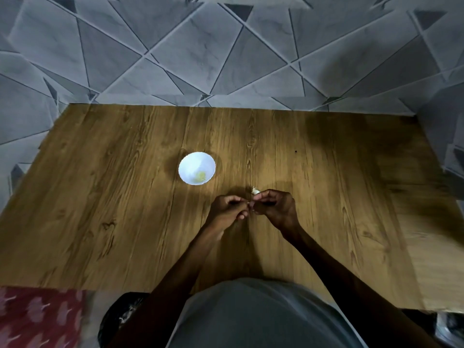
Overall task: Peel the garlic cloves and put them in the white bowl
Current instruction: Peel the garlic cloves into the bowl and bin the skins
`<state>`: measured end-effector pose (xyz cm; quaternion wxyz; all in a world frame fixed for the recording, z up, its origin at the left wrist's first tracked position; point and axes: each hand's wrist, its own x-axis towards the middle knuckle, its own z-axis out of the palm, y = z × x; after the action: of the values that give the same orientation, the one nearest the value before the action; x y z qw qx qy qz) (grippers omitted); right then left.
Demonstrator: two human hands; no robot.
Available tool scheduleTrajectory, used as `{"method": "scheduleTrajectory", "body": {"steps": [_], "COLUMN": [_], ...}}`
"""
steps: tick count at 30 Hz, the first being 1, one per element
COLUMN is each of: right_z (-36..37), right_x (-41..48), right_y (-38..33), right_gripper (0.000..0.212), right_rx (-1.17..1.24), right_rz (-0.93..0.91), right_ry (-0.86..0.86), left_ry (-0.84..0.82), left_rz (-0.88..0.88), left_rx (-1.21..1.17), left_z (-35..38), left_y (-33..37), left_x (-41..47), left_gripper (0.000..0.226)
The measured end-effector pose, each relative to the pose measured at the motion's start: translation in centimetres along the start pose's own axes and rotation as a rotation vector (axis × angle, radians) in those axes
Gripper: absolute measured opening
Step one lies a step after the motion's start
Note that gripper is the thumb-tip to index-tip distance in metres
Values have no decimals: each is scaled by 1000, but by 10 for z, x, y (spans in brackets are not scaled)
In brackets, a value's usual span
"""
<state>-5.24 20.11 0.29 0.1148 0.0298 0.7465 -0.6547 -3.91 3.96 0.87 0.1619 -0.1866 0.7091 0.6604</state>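
view: head camera, looking down over the near edge of the table
table (100, 197): wood-grain top, far edge against a wall of grey tiles (226, 59) with slanted joint lines
white bowl (190, 164): upright on the table, just beyond the hands and a little to their left
bowl contents: pale yellow peeled garlic (200, 175) at the near side of the bottom; too blurred to count pieces
garlic clove (255, 190): off the table, held up at the right hand's fingertips, pale end poking out past the fingers; near the white bowl but apart from it, not inside
right hand (276, 205): grip pinched on the garlic clove, thumb and fingers curled in around it
left hand (227, 208): fingers curled, tips up against the right hand's fingertips; grip state can't tell, too blurred to see if it pinches the clove, a bit of skin or nothing
hands: both over the table, in front of the torso, meeting at the fingertips
rest: grey shirt (251, 317) bottom centre; red patterned cloth (37, 317) bottom left; black bag (120, 315) beside it, below the table's near edge
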Motion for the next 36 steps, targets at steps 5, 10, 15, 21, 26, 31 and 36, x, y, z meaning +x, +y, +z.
{"method": "scheduleTrajectory", "body": {"steps": [5, 10, 15, 21, 26, 31, 36], "right_z": [-1, -3, -10, -14, -16, -20, -18], "right_x": [1, -1, -2, 0, 3, 7, 5], "right_y": [-4, -8, -7, -11, -14, -12, -11], "right_gripper": [16, 20, 24, 32, 26, 27, 29], "right_rx": [68, 146, 233, 392, 422, 366, 282], "right_rz": [59, 87, 99, 237, 324, 351, 333], "right_ry": [-29, -77, -155, -261, -300, -325, -331], "left_ry": [9, 36, 16, -36, -100, -118, -94], "left_rz": [21, 39, 46, 76, 73, 52, 42], "left_rx": [14, -8, -15, -12, 23, 75, 197], "left_z": [0, 3, -1, -6, -11, -14, -13], "left_y": [1, 1, 1, 4, 7, 6, 1], "left_x": [0, -1, -1, -3, -2, -1, 0], "left_gripper": [7, 7, 8, 14, 11, 10, 10]}}
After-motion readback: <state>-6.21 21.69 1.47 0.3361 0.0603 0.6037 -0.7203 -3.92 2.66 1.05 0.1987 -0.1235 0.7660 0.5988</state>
